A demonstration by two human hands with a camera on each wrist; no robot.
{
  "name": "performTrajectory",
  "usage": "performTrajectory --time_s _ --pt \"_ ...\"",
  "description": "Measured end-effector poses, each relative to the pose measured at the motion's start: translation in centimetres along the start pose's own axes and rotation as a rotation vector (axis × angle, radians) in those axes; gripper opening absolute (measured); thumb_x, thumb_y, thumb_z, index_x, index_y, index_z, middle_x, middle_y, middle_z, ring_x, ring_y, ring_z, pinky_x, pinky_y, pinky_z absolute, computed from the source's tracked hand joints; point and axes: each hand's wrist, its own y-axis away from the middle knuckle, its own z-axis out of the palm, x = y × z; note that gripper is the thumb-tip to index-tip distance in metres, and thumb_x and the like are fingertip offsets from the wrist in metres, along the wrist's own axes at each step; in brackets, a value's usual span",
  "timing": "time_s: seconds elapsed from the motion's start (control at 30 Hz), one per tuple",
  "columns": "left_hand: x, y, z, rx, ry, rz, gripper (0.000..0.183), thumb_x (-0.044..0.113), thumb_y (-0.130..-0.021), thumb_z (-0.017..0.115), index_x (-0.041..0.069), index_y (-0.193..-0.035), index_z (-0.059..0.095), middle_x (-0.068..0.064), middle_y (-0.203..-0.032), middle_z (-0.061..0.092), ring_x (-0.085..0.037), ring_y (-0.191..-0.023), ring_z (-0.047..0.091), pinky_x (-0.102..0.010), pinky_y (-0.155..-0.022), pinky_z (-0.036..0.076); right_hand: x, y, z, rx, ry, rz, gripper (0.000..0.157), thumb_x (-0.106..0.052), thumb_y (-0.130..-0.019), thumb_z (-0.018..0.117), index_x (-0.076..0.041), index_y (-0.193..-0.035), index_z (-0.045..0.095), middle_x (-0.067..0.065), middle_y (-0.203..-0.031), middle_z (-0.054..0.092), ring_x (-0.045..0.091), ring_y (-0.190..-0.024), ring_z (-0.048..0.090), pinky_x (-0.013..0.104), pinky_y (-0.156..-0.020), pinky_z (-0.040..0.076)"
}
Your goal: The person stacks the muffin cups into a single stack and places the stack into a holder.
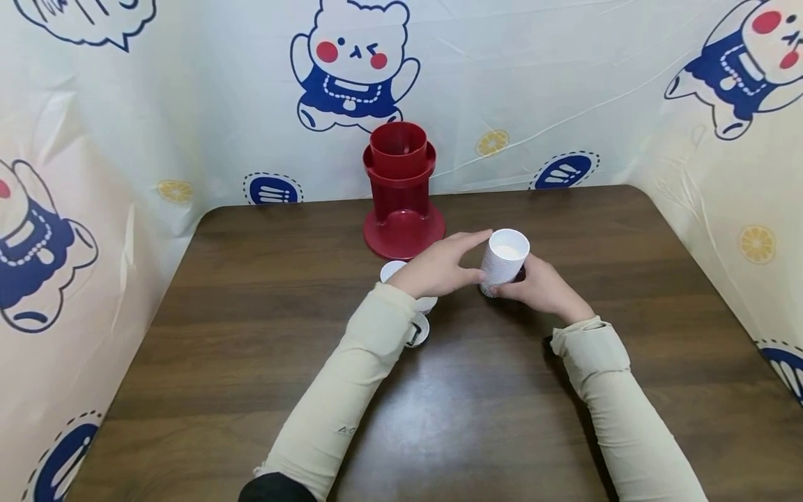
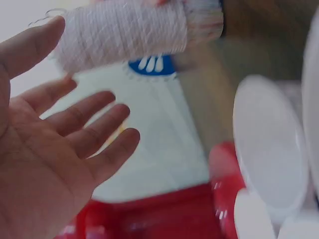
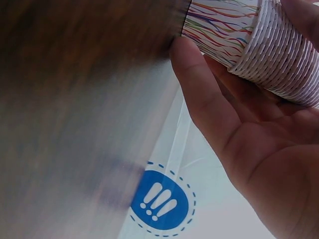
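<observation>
A tall stack of nested white paper cups [image 1: 504, 254] stands on the table, with coloured wavy lines on its lowest cup. My right hand [image 1: 547, 287] holds this stack low down, fingers and thumb around it. My left hand [image 1: 437, 266] is at the stack's upper left, fingers spread and thumb out. In the left wrist view its palm [image 2: 45, 164] is bare; whether a fingertip touches the cups I cannot tell. Several white round pieces [image 1: 419, 330] lie under and beside the left hand, partly hidden by it.
A red plastic stand [image 1: 404, 233] with a round base and upright tubes stands at the table's back edge. The brown wooden table [image 1: 263, 335] reaches to a printed white curtain [image 1: 238, 90] behind and at both sides.
</observation>
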Motion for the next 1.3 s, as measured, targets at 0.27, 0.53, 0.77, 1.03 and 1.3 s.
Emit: performTrajectory --time_s 0.27,0.53,0.77,1.03,1.3 --pt "-2.1 5.2 -2.7 0.14 0.149 0.005 0.042 0.013 -0.097 0.067 0.012 -0.139 0.061 -0.006 -0.131 0.063 -0.02 -0.116 0.06 -0.037 -0.101 0.047 0.3 -0.1 0.0 0.022 0.022 0.01 0.066 -0.026 -0.079 0.085 0.004 -0.128 0.053 0.021 -0.115 0.066 0.037 -0.103 0.062 0.052 -0.09 0.048" --pt "-5.9 9.6 -3.1 0.136 0.024 -0.19 0.042 0.018 -0.094 0.072 0.011 -0.134 0.062 -0.007 -0.126 0.061 -0.024 -0.105 0.059 -0.04 -0.089 0.051 0.4 0.2 -0.2 0.015 0.027 0.017 0.066 -0.027 -0.08 0.085 0.004 -0.129 0.053 0.022 -0.118 0.065 0.037 -0.106 0.061 0.052 -0.093 0.047" --pt "-8.4 11.2 -1.8 0.062 -0.088 -0.33 0.066 0.029 -0.087 0.08 0.008 -0.143 0.051 -0.012 -0.137 0.05 -0.029 -0.12 0.056 -0.048 -0.104 0.043 0.3 0.4 -0.4 0.012 0.037 0.023 0.068 -0.029 -0.081 0.085 0.005 -0.131 0.052 0.024 -0.119 0.064 0.038 -0.108 0.06 0.054 -0.094 0.046" --pt "-9.4 11.0 0.0 0.038 -0.117 -0.384 0.073 0.039 -0.083 0.083 0.011 -0.143 0.051 -0.011 -0.131 0.052 -0.029 -0.106 0.061 -0.048 -0.095 0.049 0.6 0.2 0.1 0.013 0.036 0.02 0.067 -0.028 -0.08 0.085 0.004 -0.13 0.053 0.022 -0.119 0.064 0.038 -0.107 0.06 0.053 -0.093 0.047" --pt "-9.5 11.8 -0.1 0.059 -0.124 -0.363 0.063 0.036 -0.083 0.082 0.013 -0.136 0.057 -0.008 -0.121 0.056 -0.025 -0.102 0.061 -0.046 -0.09 0.049 0.1 0.0 0.2 0.007 0.036 0.021 0.066 -0.026 -0.081 0.085 0.004 -0.13 0.052 0.022 -0.119 0.064 0.037 -0.106 0.06 0.052 -0.093 0.047"
